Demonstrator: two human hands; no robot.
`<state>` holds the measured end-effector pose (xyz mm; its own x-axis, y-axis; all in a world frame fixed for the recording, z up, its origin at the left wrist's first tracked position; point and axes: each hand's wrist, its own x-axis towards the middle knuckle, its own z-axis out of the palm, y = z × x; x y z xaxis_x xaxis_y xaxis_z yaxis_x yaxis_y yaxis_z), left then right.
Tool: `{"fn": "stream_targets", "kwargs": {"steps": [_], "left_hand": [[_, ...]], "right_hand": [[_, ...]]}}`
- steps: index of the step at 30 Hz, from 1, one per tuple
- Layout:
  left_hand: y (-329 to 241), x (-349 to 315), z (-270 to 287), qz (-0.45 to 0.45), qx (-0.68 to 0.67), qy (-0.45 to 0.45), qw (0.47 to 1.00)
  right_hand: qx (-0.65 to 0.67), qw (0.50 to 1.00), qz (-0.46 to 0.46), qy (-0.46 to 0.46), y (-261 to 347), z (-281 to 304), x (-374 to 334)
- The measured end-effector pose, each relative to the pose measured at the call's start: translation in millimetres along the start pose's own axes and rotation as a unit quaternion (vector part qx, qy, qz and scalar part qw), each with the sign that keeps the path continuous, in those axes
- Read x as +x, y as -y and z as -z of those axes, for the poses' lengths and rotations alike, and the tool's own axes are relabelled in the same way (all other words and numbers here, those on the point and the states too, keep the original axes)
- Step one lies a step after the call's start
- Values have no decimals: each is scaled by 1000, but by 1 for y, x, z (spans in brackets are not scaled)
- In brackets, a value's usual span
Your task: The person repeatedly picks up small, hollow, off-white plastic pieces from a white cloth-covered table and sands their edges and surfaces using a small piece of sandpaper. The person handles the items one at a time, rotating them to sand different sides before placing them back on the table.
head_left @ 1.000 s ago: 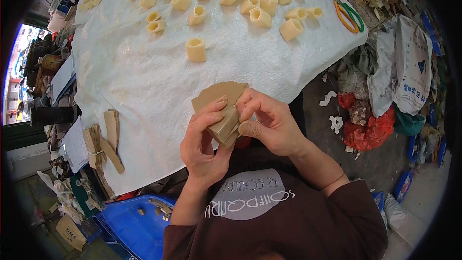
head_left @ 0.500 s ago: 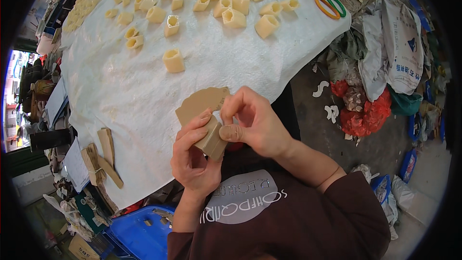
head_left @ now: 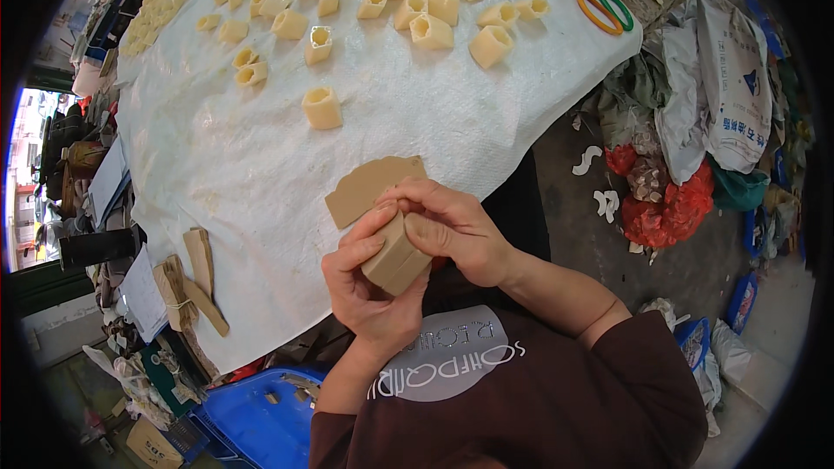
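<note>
Both my hands are close together in front of my body at the table's near edge. My left hand (head_left: 375, 287) is wrapped round a small tan cardboard block (head_left: 395, 265), which has folded, straight-edged sides. My right hand (head_left: 456, 234) is closed on its upper right side, the thumb pressed against the block and the fingers curled over the far edge. Just beyond the fingers is a flat tan cardboard flap (head_left: 369, 191) with a scalloped edge. Whether flap and block are one piece is hidden by my fingers.
Many hollow pale-yellow tubes (head_left: 322, 108) stand or lie on the white-covered table (head_left: 234, 243). Scissors (head_left: 601, 7) with orange and green handles lie far right. Tan strips (head_left: 195, 282) lie at left, above a blue bin (head_left: 256, 412). Bags, one red (head_left: 669, 208), sit at right.
My right hand has moved in from a raised pinch and now wraps closer over the block. The block is tilted a little differently. The whole view has shifted slightly.
</note>
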<state>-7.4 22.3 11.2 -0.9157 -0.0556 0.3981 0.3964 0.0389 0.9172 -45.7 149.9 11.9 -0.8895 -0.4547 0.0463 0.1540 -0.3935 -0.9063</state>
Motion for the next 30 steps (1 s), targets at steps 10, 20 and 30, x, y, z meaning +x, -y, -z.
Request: {"fn": "stream_targets", "kwargs": {"steps": [10,20,30], "left_hand": [[22,16,-2,-129,71,-20,989],[25,12,-7,-122,73,-27,990],[32,10,-7,-158,120,-70,978]], "right_hand": [[-118,989,-71,-49,12,0,-6],[-71,994,-38,-80,8,-13,-6],[-90,994,-10,-62,-4,-23,-10]]}}
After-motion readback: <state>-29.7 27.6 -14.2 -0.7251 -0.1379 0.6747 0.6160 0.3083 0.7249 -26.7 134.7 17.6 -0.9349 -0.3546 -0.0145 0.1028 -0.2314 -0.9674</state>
